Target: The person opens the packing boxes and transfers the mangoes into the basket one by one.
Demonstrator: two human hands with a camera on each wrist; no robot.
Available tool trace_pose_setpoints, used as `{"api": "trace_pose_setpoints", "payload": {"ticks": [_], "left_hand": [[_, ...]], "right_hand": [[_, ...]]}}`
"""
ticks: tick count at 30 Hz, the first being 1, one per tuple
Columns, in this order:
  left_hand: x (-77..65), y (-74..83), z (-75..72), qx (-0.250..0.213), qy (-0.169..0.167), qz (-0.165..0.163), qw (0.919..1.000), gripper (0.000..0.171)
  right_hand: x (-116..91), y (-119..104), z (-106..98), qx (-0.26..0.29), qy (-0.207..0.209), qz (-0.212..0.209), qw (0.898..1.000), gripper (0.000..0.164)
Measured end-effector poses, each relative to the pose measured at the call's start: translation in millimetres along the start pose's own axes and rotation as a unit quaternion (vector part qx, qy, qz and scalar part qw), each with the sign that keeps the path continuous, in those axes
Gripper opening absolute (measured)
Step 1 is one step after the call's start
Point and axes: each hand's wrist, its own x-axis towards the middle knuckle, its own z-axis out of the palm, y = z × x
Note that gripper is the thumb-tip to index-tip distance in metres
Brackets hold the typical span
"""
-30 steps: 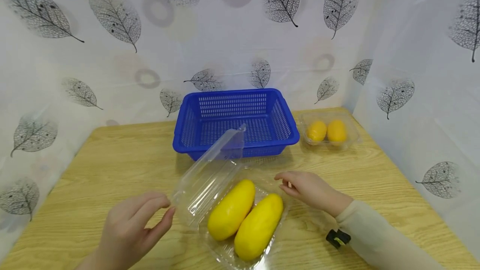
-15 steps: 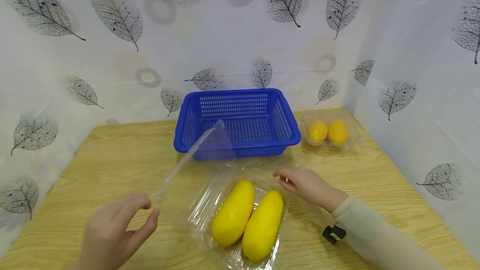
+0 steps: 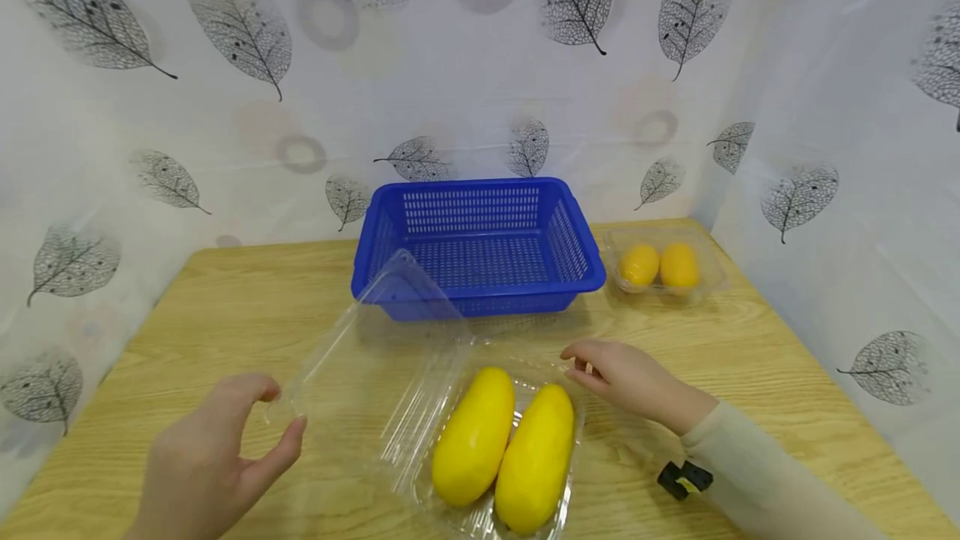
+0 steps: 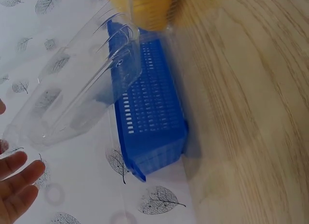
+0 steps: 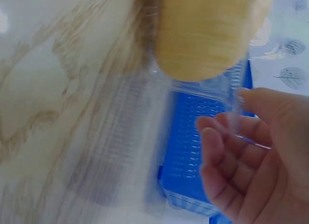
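A clear plastic clamshell container [image 3: 572, 482] stands on the table with its lid [image 3: 360, 373] swung up and leaning left. Two smooth, elongated yellow fruits [image 3: 474, 438] lie side by side in its base. At the lid's free left edge, my left hand [image 3: 206, 452] holds a corner between thumb and forefinger; the left wrist view shows the lid [image 4: 87, 93] running out from the fingertips, most of that hand being cut off. My right hand [image 3: 626, 377] pinches the base's far right rim, thumb above the curled fingers [image 5: 212, 142] in the right wrist view.
Behind the container sits a blue perforated plastic basket [image 3: 480, 290]. At the back right, another clear container [image 3: 708, 269] holds two round orange-yellow fruits [image 3: 678, 265]. A leaf-patterned sheet [image 3: 480, 90] encloses the wooden table [image 3: 247, 315] at the back and sides.
My left hand has moved left and slightly down, swinging the lid further open. My right hand has stayed almost in place at the base's rim.
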Motion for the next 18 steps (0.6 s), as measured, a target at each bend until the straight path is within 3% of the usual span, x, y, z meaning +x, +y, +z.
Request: {"api": "trace_pose_setpoints", "payload": {"ticks": [6, 10, 14, 18], "left_hand": [[8.4, 7.2, 10.8, -0.065, -0.004, 0.087, 0.9941, 0.042], [9.0, 12.8, 15.4, -0.069, -0.007, 0.141, 0.9876, 0.038], [-1.0, 15.2, 18.4, -0.063, -0.078, 0.194, 0.9759, 0.038], [-17.0, 16.3, 25.2, -0.087, -0.169, 0.211, 0.9589, 0.043]], "right_hand": [[-10, -1, -9, 0.072, -0.055, 0.040, 0.995, 0.030], [-11, 1, -8, 0.101, -0.061, 0.043, 0.992, 0.033], [-10, 2, -6, 0.124, -0.056, 0.052, 0.989, 0.033], [-5, 5, -2, 0.155, -0.051, 0.065, 0.985, 0.032]]}}
